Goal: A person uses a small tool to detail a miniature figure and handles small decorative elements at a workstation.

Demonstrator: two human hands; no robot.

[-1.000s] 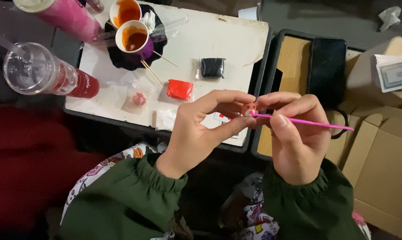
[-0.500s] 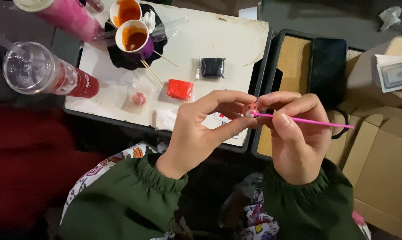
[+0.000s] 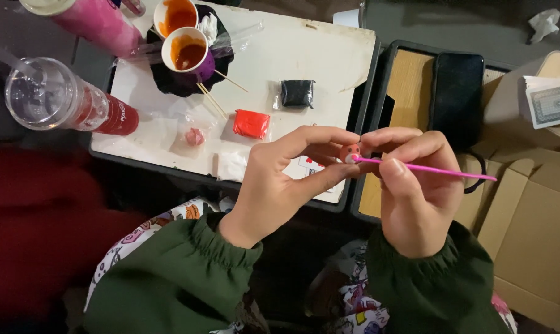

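i'm seeing the left hand (image 3: 273, 185) pinching a small pink clay ball (image 3: 349, 152) between thumb and forefinger tips. the right hand (image 3: 416, 185) is gripping a thin pink plastic stick (image 3: 434, 169), its tip touching the ball.

- Sleeves (image 3: 168, 278): dark green.
- Modelling stick (image 3: 428, 169): bright pink.
- Clay ball (image 3: 351, 151): pale pink.
- Wrapped clay blocks: 1 red (image 3: 251, 123), 1 black (image 3: 297, 93).
- Board (image 3: 304, 55): white.
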